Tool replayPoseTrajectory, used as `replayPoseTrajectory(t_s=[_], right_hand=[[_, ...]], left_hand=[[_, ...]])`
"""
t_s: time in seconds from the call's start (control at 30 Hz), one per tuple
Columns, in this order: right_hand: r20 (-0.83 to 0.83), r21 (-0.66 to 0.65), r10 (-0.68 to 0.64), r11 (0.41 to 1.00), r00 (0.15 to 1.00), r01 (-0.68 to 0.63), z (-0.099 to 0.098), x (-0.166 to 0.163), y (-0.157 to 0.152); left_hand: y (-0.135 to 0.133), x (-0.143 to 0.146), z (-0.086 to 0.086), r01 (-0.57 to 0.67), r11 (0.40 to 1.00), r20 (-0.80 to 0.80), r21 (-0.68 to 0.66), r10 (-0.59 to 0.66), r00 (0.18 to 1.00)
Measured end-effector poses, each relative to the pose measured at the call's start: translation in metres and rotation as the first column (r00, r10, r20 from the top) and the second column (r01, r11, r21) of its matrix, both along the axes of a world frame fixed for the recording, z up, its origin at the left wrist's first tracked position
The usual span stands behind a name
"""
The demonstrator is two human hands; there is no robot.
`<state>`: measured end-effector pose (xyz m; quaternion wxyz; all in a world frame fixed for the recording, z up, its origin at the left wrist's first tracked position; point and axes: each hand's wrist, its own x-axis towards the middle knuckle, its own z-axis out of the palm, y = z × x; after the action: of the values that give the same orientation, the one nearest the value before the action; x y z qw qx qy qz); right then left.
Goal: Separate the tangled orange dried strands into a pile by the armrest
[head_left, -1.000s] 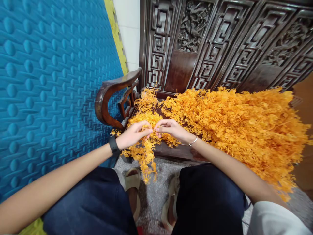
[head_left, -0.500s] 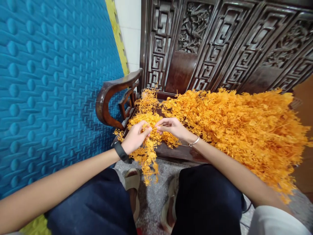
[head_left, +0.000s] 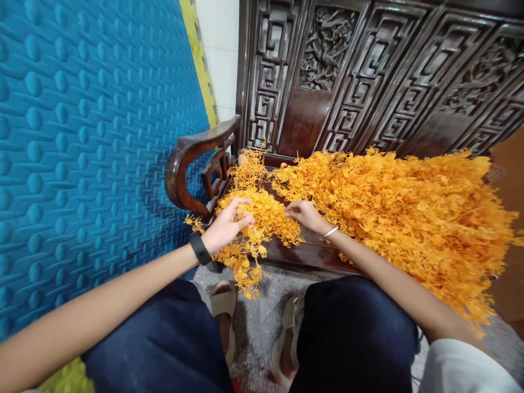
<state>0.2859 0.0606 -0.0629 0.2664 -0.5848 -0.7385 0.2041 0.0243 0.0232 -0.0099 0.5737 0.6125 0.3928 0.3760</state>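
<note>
A small heap of orange-yellow artificial flower sprays [head_left: 270,213] lies at the left end of the dark wooden bench, some strands hanging over its front edge. My left hand [head_left: 229,224], with a black band at the wrist, is over this heap, thumb and fingers apart. To the right of it, my right hand [head_left: 305,214] has its fingertips drawn together at the heap's edge; whatever is between them is too small to make out. A much larger pile of the same orange sprays [head_left: 409,213] covers the bench to the right.
Behind the sprays rises the carved wooden backrest [head_left: 307,117]. A curved armrest [head_left: 176,169] bounds the bench on the left, beside a blue foam mat [head_left: 90,153] with a yellow edge. My knees and sandalled feet are close to the bench front [head_left: 311,259].
My hands were together over the small heap, fingertips nearly meeting. Now the right hand has moved off to the right, and the left hand's fingers have parted.
</note>
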Motion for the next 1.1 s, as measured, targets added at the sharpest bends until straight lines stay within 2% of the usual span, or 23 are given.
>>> replayPoseTrajectory(t_s=[0.1,0.2,0.27,0.37,0.47,0.53,0.7,0.77,0.83,0.87,0.93,1.03,1.1], right_hand=[[-0.009,-0.019,0.021,1.0,1.0,-0.021,-0.004,-0.003,-0.002],[-0.046,0.013,0.016,1.0,0.999,-0.015,0.004,-0.015,-0.01],[-0.192,0.024,0.053,0.999,0.98,-0.049,0.019,-0.028,-0.02],[-0.435,0.024,0.212,0.974,0.875,-0.224,0.047,-0.049,-0.038],[-0.397,0.056,0.331,0.94,0.856,-0.337,0.067,-0.064,-0.051],[-0.366,0.07,0.308,0.95,0.878,-0.304,0.07,-0.07,-0.053],[-0.465,0.056,0.159,0.987,0.871,-0.15,0.062,-0.074,-0.045],[-0.52,0.054,0.05,0.998,0.853,-0.026,0.059,-0.064,-0.037],[-0.578,0.059,-0.1,0.985,0.81,0.163,0.056,-0.047,-0.028],[-0.577,0.053,-0.167,0.969,0.8,0.241,0.053,-0.036,-0.023],[-0.422,-0.01,-0.236,0.967,0.875,0.256,0.044,-0.018,-0.015],[-0.083,-0.12,-0.202,0.974,0.976,0.192,0.026,-0.005,-0.007],[0.005,-0.122,-0.189,0.974,0.982,0.189,0.016,-0.005,-0.004]], left_hand=[[0.0,0.003,0.005,0.039,0.996,0.025,-0.078,-0.037,0.999],[0.001,0.004,0.008,0.086,0.992,0.002,-0.095,-0.086,0.996],[0.002,0.005,0.009,0.123,0.988,-0.028,-0.092,-0.126,0.992],[0.0,0.008,0.008,0.147,0.986,-0.049,-0.076,-0.151,0.987],[-0.003,0.011,0.007,0.168,0.985,-0.083,-0.048,-0.171,0.982],[-0.004,0.013,0.006,0.164,0.986,-0.151,-0.026,-0.166,0.974],[-0.002,0.013,0.002,0.152,0.987,-0.237,0.044,-0.137,0.962],[-0.002,0.01,-0.001,0.15,0.988,-0.276,0.023,-0.138,0.951],[-0.002,0.005,-0.004,0.146,0.989,-0.315,-0.019,-0.144,0.938],[-0.002,0.003,-0.006,0.143,0.989,-0.321,-0.034,-0.147,0.936],[-0.001,-0.002,-0.009,0.125,0.991,-0.311,-0.053,-0.135,0.941],[0.002,-0.006,-0.013,0.103,0.99,-0.28,-0.099,-0.127,0.952],[0.004,-0.006,-0.012,0.105,0.986,-0.257,-0.129,-0.136,0.957]])
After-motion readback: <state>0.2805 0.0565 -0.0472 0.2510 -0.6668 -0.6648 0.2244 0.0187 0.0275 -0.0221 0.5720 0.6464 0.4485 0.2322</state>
